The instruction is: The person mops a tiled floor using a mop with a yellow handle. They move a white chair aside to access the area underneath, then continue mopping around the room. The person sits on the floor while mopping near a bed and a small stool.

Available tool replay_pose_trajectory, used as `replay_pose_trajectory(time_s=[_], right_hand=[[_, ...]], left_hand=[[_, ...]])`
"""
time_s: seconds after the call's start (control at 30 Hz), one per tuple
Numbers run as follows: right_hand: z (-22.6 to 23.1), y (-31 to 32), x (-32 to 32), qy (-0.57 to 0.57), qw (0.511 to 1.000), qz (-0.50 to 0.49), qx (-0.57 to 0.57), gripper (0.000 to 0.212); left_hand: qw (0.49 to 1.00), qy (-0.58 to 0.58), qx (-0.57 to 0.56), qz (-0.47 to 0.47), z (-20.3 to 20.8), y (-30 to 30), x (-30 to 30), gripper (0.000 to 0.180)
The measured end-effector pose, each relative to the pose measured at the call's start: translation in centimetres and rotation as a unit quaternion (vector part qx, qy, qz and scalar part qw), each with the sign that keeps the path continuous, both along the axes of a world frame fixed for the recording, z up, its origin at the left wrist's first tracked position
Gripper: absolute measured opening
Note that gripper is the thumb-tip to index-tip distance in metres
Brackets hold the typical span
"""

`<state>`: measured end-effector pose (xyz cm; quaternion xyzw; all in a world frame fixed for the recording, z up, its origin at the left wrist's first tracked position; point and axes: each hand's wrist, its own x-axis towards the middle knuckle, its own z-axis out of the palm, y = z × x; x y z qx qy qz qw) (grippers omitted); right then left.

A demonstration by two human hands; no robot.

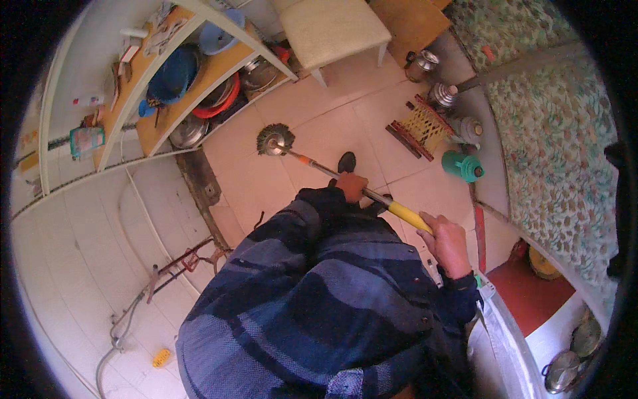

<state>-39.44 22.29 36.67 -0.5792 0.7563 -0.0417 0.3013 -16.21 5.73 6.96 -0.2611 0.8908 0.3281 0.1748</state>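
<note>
One tiled floor (325, 123) is spreading across the upper middle of the view, with a patterned green cloth (551, 113) covering the far right side. A shelf unit (149, 135) is bordering the tiles at the upper left, and a dark checked coat (319, 286) is filling the lower middle. A cream bench (335, 33) is standing at the top.

A mop (320, 167) is reaching across the floor in front of the coat, its round, dark-fringed head (274, 139) resting on the tiles near the shelf unit. A folding stool (422, 130) is sitting well to the right of that head, and a blue basin (171, 74) is lying on the shelf unit. A green flask (460, 166) is keeping just beside the stool.

Two hands are gripping the mop, well apart from each other. The left hand (351, 187) is wrapping around the metal pole, fingers pressed together in a fist. The right hand (446, 245) is holding the end of the yellow grip (407, 214), its fingers bending over the handle in a looser curl; where their tips are pressing underneath, I cannot tell. The mop's long axis is slanting from the right hand up and leftward, and its head is pointing away from the person. A dark shoe (346, 161) is showing just beyond the left hand, and a small yellow brush-like thing (161, 358) is lying at the lower left.
</note>
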Motion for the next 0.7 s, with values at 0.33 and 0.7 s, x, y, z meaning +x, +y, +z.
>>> replay_pose_trajectory(time_s=[0.33, 0.7], right_hand=[[1.3, 15.2, 2.4, -0.100, 0.954, -0.275, 0.065, 0.042], [-5.4, 7.0, 4.5, -0.140, 0.950, -0.276, 0.028, 0.045]], left_hand=[[0.965, 0.012, 0.130, -0.227, 2.9, 6.2, -7.6, 0.019], [0.983, -0.044, -0.088, -0.157, -4.3, -1.4, -6.7, 0.019]])
